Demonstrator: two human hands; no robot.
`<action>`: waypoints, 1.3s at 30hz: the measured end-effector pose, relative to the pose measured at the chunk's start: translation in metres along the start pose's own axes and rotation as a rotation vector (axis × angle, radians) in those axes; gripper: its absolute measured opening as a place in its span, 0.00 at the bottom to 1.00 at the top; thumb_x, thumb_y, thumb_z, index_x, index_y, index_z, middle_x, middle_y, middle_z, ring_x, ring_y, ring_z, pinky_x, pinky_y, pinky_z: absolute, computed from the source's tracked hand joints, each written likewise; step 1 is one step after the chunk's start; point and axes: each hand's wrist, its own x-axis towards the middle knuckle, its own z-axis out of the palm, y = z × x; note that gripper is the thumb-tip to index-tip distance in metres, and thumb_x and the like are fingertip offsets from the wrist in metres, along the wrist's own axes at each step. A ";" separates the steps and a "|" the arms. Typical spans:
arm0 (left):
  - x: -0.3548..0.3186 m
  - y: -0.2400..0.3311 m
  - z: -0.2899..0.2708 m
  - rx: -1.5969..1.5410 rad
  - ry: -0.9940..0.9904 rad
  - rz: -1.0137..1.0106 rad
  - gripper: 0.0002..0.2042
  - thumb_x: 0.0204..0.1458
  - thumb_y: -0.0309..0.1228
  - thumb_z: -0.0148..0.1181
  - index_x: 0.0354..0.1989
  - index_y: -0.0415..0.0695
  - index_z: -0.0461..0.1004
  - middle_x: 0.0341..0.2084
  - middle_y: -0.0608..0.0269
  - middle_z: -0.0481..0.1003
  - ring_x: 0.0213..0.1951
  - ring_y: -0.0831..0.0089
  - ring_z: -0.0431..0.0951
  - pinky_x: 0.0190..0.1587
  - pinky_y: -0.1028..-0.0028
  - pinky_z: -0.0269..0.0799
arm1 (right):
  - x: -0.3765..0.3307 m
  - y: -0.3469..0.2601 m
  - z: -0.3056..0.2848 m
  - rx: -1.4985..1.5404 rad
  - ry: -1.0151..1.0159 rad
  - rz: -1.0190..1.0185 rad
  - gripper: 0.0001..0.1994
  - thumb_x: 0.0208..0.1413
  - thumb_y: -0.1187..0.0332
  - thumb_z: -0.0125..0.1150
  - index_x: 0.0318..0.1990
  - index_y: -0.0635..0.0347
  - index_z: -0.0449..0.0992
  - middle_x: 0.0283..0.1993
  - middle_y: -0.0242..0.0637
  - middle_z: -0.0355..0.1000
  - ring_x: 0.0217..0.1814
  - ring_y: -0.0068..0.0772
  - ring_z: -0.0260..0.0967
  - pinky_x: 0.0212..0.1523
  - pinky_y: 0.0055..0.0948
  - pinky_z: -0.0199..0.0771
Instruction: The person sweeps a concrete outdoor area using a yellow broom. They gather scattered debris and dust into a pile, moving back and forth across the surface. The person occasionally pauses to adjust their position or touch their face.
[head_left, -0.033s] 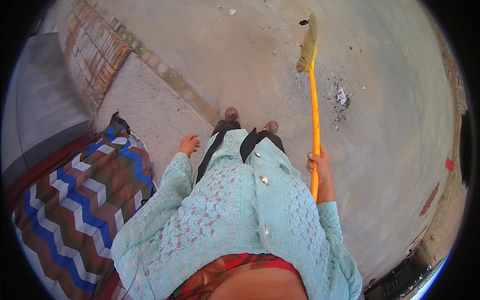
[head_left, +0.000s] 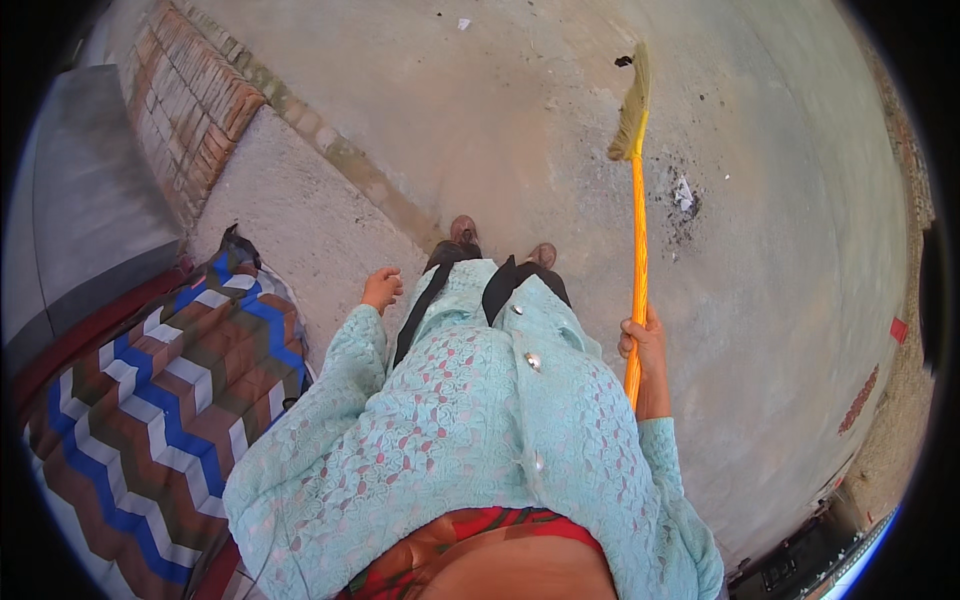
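Right hand [head_left: 648, 340] is wrapped around the yellow-orange broom [head_left: 640, 230], which extends forward over the concrete ground [head_left: 480, 120]; bristle contact appears likely but cannot be confirmed from above. White scrap [head_left: 684, 193] lies amid dark debris [head_left: 681, 231] just right of the broom. Left hand [head_left: 380, 289] hangs slack, loosely uncurled, beside the turquoise coat [head_left: 430, 400].

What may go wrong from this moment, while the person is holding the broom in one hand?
Scattering: loose dark bits lie around a white scrap, near the bristles, so a careless stroke might spread them.

Weak control: only the right hand grips the broom, while the left hand is empty; the head could twist.

Missed piece: a small black scrap beside the bristles' far end might be left behind.
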 end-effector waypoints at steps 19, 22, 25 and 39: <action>-0.015 -0.032 -0.028 0.039 0.026 -0.096 0.15 0.44 0.31 0.46 0.42 0.44 0.65 0.26 0.64 0.69 0.25 0.76 0.69 0.26 0.75 0.64 | 0.152 0.012 0.091 0.367 -0.206 0.312 0.10 0.42 0.80 0.45 0.31 0.57 0.54 0.17 0.31 0.55 0.11 0.15 0.51 0.10 0.14 0.52; -0.015 -0.028 -0.032 0.001 0.024 -0.094 0.15 0.44 0.30 0.46 0.42 0.43 0.65 0.26 0.64 0.69 0.25 0.76 0.69 0.26 0.75 0.64 | 0.183 -0.018 0.124 0.381 -0.367 0.227 0.10 0.43 0.79 0.46 0.33 0.57 0.55 0.19 0.31 0.56 0.12 0.14 0.51 0.10 0.14 0.52; 0.004 -0.025 -0.039 -0.051 0.032 -0.071 0.15 0.44 0.30 0.46 0.42 0.43 0.65 0.25 0.65 0.69 0.25 0.77 0.69 0.25 0.75 0.64 | 0.179 -0.052 0.132 0.307 -0.442 0.139 0.14 0.43 0.78 0.47 0.39 0.57 0.56 0.21 0.31 0.57 0.12 0.14 0.50 0.11 0.13 0.52; 0.046 -0.019 -0.008 -0.091 -0.082 -0.127 0.16 0.42 0.28 0.46 0.43 0.44 0.65 0.26 0.64 0.70 0.25 0.75 0.69 0.26 0.75 0.65 | 0.023 -0.022 0.027 0.019 0.179 0.181 0.11 0.39 0.79 0.48 0.32 0.60 0.59 0.16 0.31 0.57 0.10 0.18 0.53 0.08 0.17 0.54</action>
